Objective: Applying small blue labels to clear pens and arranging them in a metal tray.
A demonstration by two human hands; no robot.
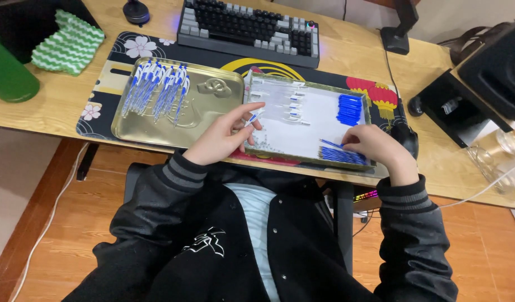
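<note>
The wooden worktop (61,106) carries a patterned desk mat (109,67) with a keyboard (249,28) at its far edge, and on the mat two shallow metal trays stand side by side and touching. The gold lid-like tray (212,95) on the left holds a row of finished blue-and-white pens (156,86) at its far left end. The white-lined tray (302,134) on the right holds the parts: clear barrels (280,103) in its far left part, blue caps (348,109) heaped at its far right, and thin blue refills (341,155) along its near edge. The left hand (224,137) is closed on a partly built pen (253,117), pinched at the fingertips over the near left edge of the parts tray. The right hand (375,146) rests curled over the refills, fingertips down among them; whether it has one pinched I cannot tell. To do this well, I would judge that the right hand should lift a single refill cleanly from the pile without dragging its neighbours, while the left keeps the barrel steady and its open end turned toward the right hand, so the two meet in line above the tray.
</note>
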